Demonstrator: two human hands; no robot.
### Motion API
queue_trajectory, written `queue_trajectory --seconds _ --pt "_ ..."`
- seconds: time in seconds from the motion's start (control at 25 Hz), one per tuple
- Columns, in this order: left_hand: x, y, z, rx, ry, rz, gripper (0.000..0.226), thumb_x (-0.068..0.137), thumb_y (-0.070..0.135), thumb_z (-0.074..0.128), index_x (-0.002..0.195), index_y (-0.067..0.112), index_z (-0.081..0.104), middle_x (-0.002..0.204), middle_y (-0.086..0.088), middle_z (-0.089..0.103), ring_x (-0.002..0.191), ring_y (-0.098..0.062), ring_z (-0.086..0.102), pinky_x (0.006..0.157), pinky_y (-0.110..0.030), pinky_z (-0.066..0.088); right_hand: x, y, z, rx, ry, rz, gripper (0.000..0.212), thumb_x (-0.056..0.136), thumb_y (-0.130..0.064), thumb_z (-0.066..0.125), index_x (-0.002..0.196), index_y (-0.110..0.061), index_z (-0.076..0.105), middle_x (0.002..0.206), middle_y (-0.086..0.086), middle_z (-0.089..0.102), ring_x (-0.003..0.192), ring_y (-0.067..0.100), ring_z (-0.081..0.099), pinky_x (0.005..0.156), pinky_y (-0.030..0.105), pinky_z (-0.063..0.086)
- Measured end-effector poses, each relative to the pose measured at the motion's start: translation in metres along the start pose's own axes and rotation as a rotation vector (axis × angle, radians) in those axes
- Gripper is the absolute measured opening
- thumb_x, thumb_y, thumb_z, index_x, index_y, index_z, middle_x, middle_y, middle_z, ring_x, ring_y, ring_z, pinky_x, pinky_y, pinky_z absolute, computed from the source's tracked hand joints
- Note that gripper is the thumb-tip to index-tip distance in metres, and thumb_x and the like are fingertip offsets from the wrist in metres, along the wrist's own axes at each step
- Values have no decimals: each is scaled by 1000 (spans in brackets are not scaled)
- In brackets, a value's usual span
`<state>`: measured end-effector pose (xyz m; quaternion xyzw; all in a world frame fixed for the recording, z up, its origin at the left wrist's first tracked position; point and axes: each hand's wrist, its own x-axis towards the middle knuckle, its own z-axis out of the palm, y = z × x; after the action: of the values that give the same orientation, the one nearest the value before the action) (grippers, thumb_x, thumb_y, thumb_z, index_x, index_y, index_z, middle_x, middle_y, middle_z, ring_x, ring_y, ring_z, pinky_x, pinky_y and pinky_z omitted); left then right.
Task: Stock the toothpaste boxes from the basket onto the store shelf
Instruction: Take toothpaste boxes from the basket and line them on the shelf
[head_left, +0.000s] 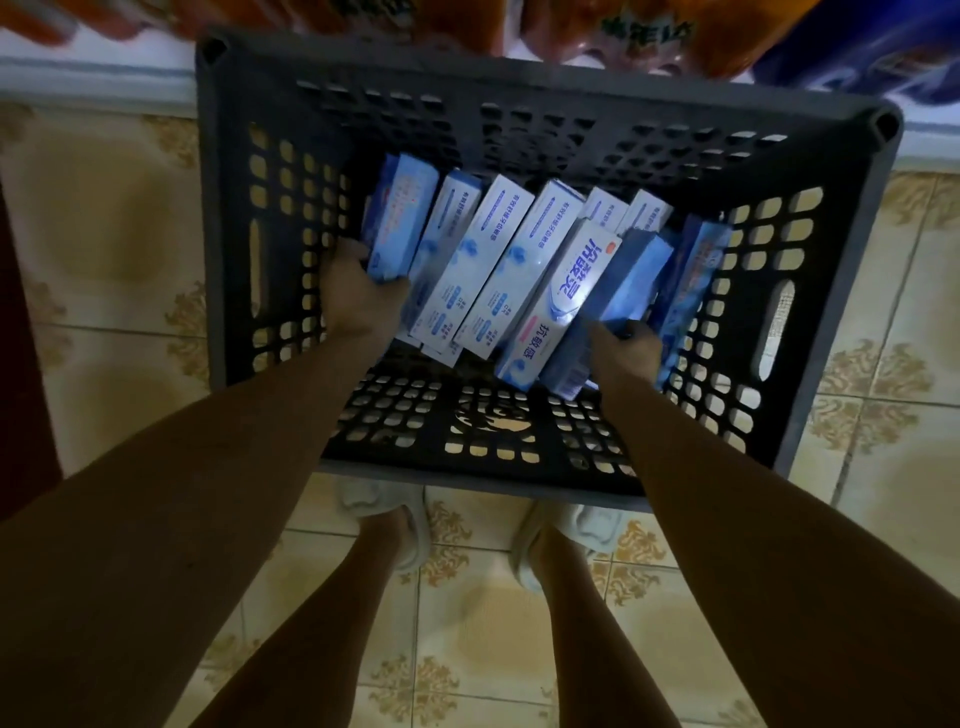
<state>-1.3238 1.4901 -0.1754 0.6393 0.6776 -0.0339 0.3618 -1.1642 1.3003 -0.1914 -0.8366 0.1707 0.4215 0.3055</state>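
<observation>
Inside the basket (234, 156), left hand (358, 296) and right hand (628, 353) each apparently grip toothpaste boxes (498, 265).

toothpaste boxes (498, 270): blue-white, leaning in a row | inside dark basket (810, 364)

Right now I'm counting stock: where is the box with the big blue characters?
In the head view, it leans right of centre in the grey basket, the white toothpaste box beside the right hand.
</observation>
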Motion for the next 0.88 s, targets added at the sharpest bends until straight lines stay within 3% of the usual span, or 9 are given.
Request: queue_trajectory --seconds 0.08,0.16,0.32,0.44,0.6,0.68,0.76,0.8,0.88 --pt "-18 8 -7 -49 -67 17 49 83 9 71 124 -1 47 132 -15 55 121 -25 54 88 -21 48 -13 -6 -11 114 -19 14 20 96 -28 57 105 -11 52 101 3 60 92 20 60 82 37 53" --pt "-33 16 -15 -106 -111 -4 59 80 11 75 129 3 43 133 -14 54 122 -26 53 94 -34 52 -29 -14 -25 289 -9 76 13 101 -25 45 103 -14 49 87 -1 56 79 12 55 77 30 47" --pt "-57 43 -32 -202 -302 -111 51 80 9 73 123 10 45 103 0 57 94 -13 57 62 -17 46 -62 -34 -54 499 -133 244 25 97 -28 38 94 -17 59 73 2 58 61 18 54 61 26 43" --pt "-72 67 -43 -278 -381 -142 35 85 12 65 119 12 56 92 0 61 80 -13 59 59 -19 46 -86 -49 -73 562 -343 280 34 97 -30 32 106 -9 58 71 4 59 57 17 56 56 25 46" --pt "-84 96 -60 -437 -462 -198 28 90 21 66 115 11 62 90 -7 63 70 -18 61 48 -21 51 -115 -71 -84 550 -543 182 58 98 -57 34 98 -7 63 70 7 62 51 15 57 47 22 49" --pt "-91 114 -72 -498 -485 -218 55 84 51 66 126 16 60 110 -11 66 89 -25 65 68 -30 58 -130 -79 -87 448 -571 97 59 93 -63 45 116 -11 64 89 10 70 63 17 64 54 27 54" --pt "-99 131 -85 -521 -498 -315 89 67 78 58 136 22 54 134 -12 58 118 -32 58 100 -47 49 -148 -89 -95 419 -609 107 53 92 -56 54 122 -13 63 102 12 69 71 20 66 60 31 56" --pt "-103 137 -91 -539 -512 -342 90 69 81 53 137 21 52 136 -13 57 120 -33 57 104 -50 45 -157 -95 -100 451 -637 136 46 93 -50 55 118 -12 65 101 13 70 72 22 67 62 31 57" --pt "-118 149 -109 -555 -542 -316 68 88 70 45 133 20 53 123 -11 64 102 -25 64 93 -42 51 -177 -108 -113 527 -696 191 39 95 -41 51 107 -8 69 92 13 71 69 24 66 61 30 58"
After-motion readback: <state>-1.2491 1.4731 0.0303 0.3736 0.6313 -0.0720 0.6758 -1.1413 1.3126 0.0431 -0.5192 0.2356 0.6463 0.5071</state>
